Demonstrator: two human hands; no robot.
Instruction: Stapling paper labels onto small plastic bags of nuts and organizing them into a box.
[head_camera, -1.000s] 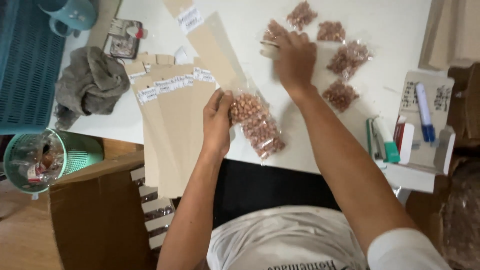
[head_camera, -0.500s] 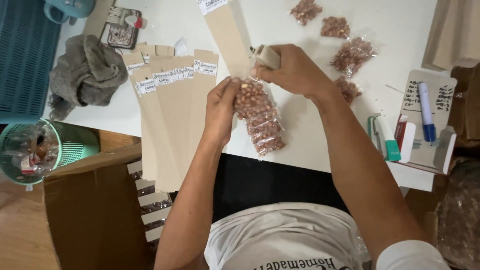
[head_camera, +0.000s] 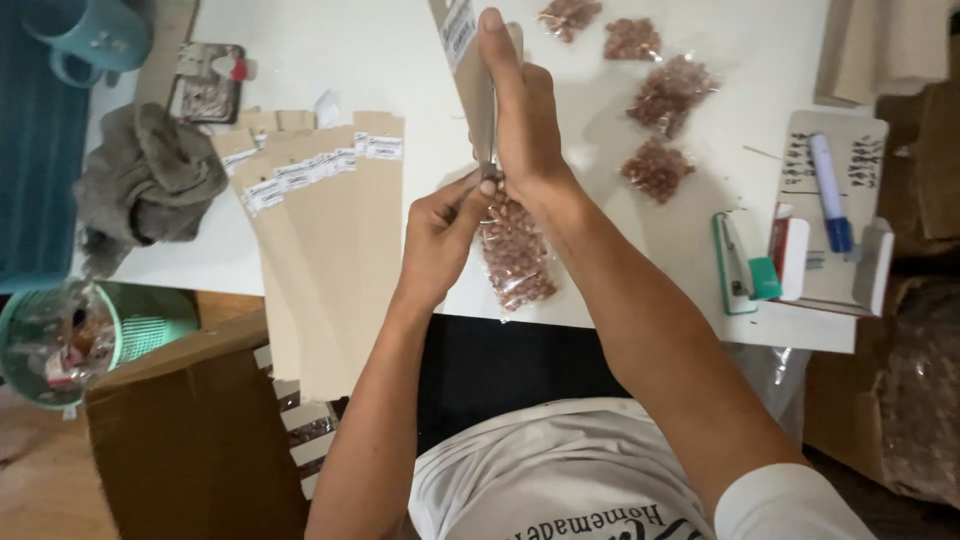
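Lying near the table's (head_camera: 330, 60) front edge, the clear bag of peanuts (head_camera: 515, 250) has its long axis running roughly 12 to 6 o'clock, sealed bottom at 6, mouth at 12. Left hand (head_camera: 440, 240) pinches the bag's top edge. Right hand (head_camera: 525, 120) grips a long kraft paper strip (head_camera: 470, 70) that rises from the bag's mouth toward 12. Four smaller peanut bags (head_camera: 660, 95) lie at 1 to 2 o'clock. A fan of similar kraft strips (head_camera: 320, 240), at least four, lies at 9 o'clock. Grey cloth (head_camera: 150, 180) beyond it. One blue marker (head_camera: 828, 190) at 3 o'clock.
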